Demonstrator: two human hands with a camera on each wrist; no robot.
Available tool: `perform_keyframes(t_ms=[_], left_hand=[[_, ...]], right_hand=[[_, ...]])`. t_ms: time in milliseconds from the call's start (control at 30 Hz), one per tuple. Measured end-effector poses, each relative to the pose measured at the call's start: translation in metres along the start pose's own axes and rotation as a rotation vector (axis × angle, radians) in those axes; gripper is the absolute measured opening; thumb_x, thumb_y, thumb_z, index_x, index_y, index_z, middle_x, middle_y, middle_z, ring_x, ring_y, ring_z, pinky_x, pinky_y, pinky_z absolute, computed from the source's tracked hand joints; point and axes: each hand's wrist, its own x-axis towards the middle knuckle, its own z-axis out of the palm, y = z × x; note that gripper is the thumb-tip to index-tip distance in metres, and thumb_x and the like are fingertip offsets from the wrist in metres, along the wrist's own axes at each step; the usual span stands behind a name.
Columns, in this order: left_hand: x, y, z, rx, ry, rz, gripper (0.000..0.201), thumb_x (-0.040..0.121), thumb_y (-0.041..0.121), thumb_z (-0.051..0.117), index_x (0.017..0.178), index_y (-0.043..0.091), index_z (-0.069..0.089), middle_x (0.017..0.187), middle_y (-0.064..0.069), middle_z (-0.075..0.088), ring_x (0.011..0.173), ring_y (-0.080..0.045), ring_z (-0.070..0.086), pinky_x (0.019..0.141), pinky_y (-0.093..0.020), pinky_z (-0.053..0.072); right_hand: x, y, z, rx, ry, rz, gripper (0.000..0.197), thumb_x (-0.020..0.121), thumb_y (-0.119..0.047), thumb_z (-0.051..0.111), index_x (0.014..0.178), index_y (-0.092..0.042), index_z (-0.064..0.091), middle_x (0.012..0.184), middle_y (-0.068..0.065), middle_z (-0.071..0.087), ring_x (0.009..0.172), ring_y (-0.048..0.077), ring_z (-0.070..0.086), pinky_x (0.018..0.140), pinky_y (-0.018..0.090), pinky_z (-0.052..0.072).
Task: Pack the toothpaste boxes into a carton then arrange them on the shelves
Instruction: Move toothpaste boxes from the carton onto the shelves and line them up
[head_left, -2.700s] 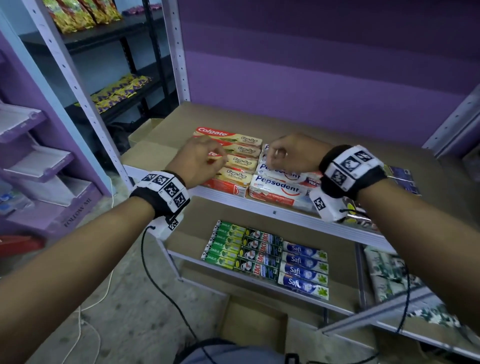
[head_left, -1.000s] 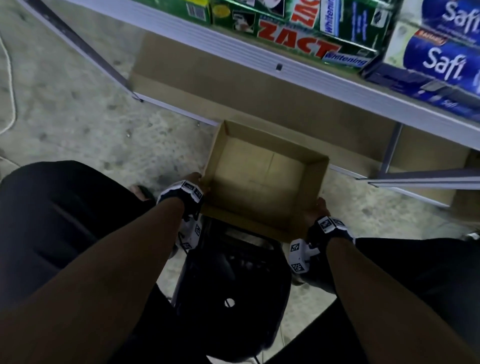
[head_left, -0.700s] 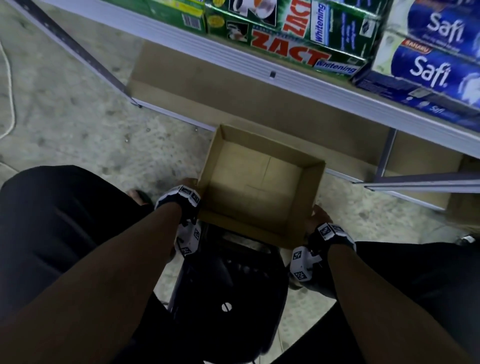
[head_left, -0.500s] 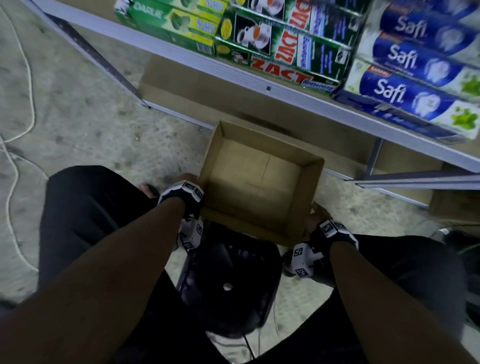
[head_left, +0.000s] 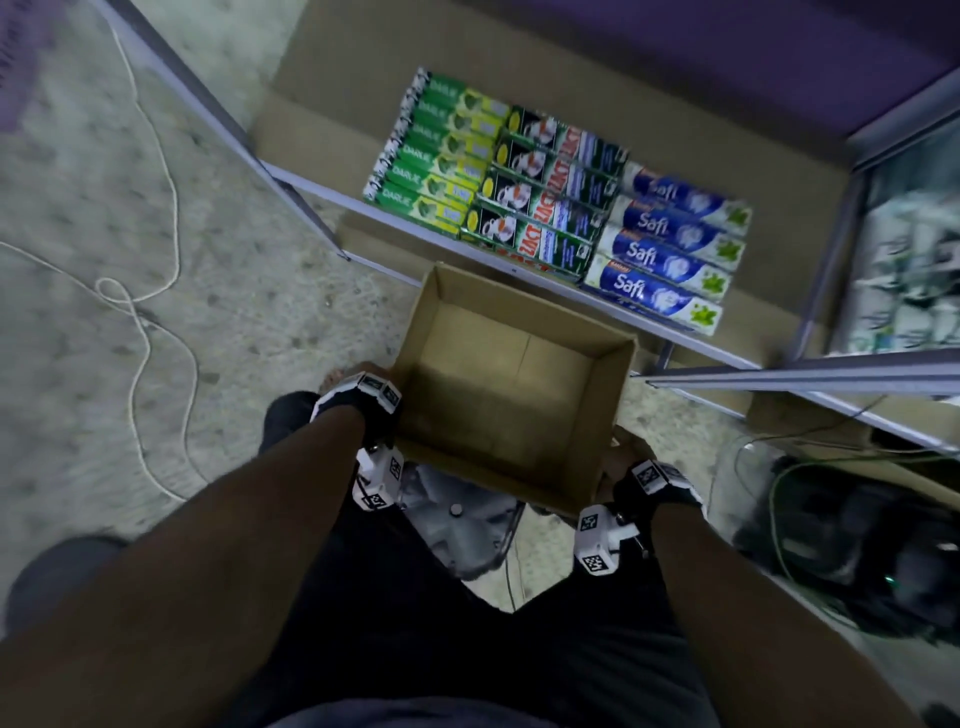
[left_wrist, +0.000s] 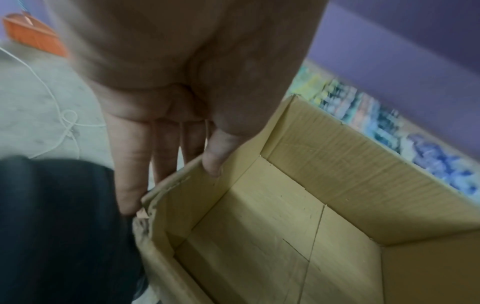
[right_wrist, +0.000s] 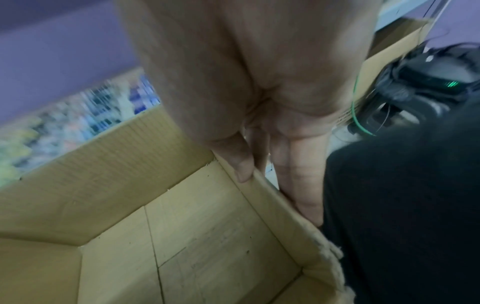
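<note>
Left hand (left_wrist: 182, 98) gripped the carton (head_left: 511, 395) by its left wall, thumb inside, fingers (left_wrist: 130, 164) flat down the outside. Right hand (right_wrist: 265, 115) mirrored that on the right wall, thumb hooked over the rim, fingers (right_wrist: 301, 174) pressed along the outer face. Held between both hands, open top up, in front of the lap, nothing inside; bare cardboard floor with a seam across it. Just beyond its far wall, a low shelf (head_left: 322, 156) lined with cardboard.

Seen from the head camera only: toothpaste boxes (head_left: 550, 192) laid flat in three side-by-side stacks on that shelf. Green and yellow ones on the left marked "DARLIE" (head_left: 431, 156); green, red and black ones in the middle marked "ZACT" (head_left: 545, 197); blue and white ones on the right marked "Safi" (head_left: 670, 254). Also a white cord (head_left: 140, 312) looping over the concrete floor at left, and dark equipment with green wires (head_left: 857, 545) at right.

Seen from the wrist cameras only: thumb placement on the rim, torn and frayed cardboard at the carton's near corners, dark trousers (left_wrist: 59, 226) against the near wall. Boxes on the shelf reduced there to a colourful blur, lettering unreadable.
</note>
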Motion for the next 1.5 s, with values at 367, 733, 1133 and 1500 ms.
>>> perform_keyframes(t_ms=[367, 733, 1133, 1500], left_hand=[[-0.117, -0.048, -0.062, -0.004, -0.010, 0.073, 0.036, 0.107, 0.028, 0.037, 0.135, 0.013, 0.054, 0.134, -0.011, 0.057, 0.117, -0.028, 0.056, 0.104, -0.038, 0.044], [-0.119, -0.118, -0.022, -0.824, 0.034, -0.101, 0.042, 0.101, 0.007, 0.047, 0.142, -0.003, 0.044, 0.138, -0.021, 0.053, 0.063, -0.009, 0.044, 0.051, -0.015, 0.045], [-0.145, -0.298, 0.031, -1.618, -0.096, -0.241, 0.025, 0.094, 0.007, 0.053, 0.103, -0.009, 0.069, 0.092, -0.021, 0.070, 0.074, -0.034, 0.064, 0.074, -0.056, 0.056], [-0.160, -0.355, 0.027, -1.889, -0.088, -0.326, 0.021, 0.094, -0.003, 0.051, 0.099, 0.006, 0.070, 0.089, -0.019, 0.069, 0.065, -0.028, 0.060, 0.072, -0.045, 0.056]], right_hand=[[-0.131, -0.051, -0.057, 0.022, -0.056, -0.004, 0.039, 0.096, -0.033, 0.058, 0.135, -0.030, 0.057, 0.126, 0.008, 0.065, 0.094, 0.038, 0.068, 0.089, 0.048, 0.056], [-0.131, -0.140, -0.046, -0.259, -0.178, -0.193, 0.046, 0.096, -0.028, 0.060, 0.141, -0.022, 0.053, 0.133, 0.013, 0.060, 0.109, 0.036, 0.063, 0.097, 0.049, 0.051], [-0.163, -0.347, 0.085, -0.756, -0.156, -0.385, 0.053, 0.098, -0.017, 0.057, 0.148, -0.016, 0.041, 0.150, 0.010, 0.044, 0.129, 0.032, 0.049, 0.092, 0.028, 0.045], [-0.184, -0.439, 0.170, -0.802, -0.140, -0.452, 0.048, 0.096, -0.023, 0.058, 0.144, -0.022, 0.049, 0.135, 0.011, 0.059, 0.105, 0.033, 0.063, 0.092, 0.043, 0.054]])
